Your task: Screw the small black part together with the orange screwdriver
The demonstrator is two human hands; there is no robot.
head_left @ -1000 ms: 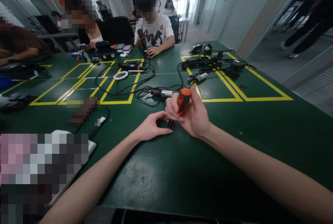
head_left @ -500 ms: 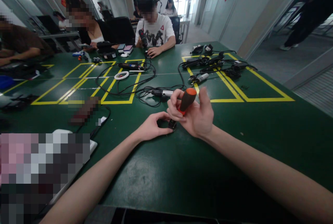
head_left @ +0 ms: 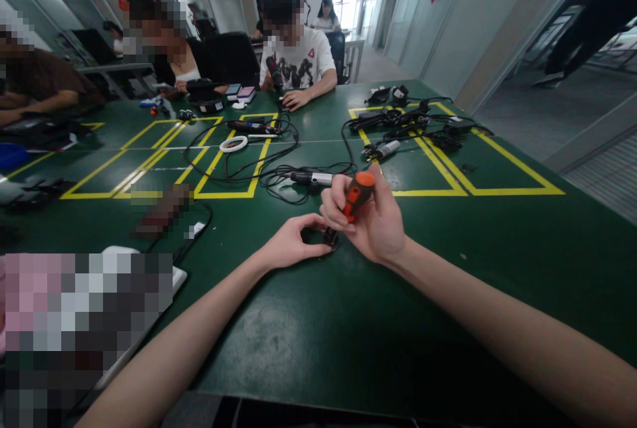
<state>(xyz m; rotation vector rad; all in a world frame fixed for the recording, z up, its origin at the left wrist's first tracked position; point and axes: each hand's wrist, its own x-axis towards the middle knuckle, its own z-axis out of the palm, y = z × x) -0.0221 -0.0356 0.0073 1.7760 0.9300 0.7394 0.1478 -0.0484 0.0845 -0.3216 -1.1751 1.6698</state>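
Note:
In the middle of the head view, my right hand (head_left: pixel 374 223) is closed round a screwdriver (head_left: pixel 358 193) with a dark and orange handle, its butt tilted up toward the right. The shaft is mostly hidden by my fingers and points down to a small black part (head_left: pixel 329 237). That part sits on the green table (head_left: pixel 279 342), pinched between the thumb and fingertips of my left hand (head_left: pixel 294 242). What exactly the black part is cannot be made out.
Beyond my hands lies a silver and black pen-shaped tool (head_left: pixel 312 179) with a looped cable. Black cables (head_left: pixel 393 120) heap at the back right, and a white ring (head_left: pixel 233 144) lies back left. A co-worker (head_left: pixel 297 63) sits opposite, holding a dark tool.
My right hand has turned a little round the screwdriver handle, its thumb now closer to the handle. The left hand and the black part have stayed in place.

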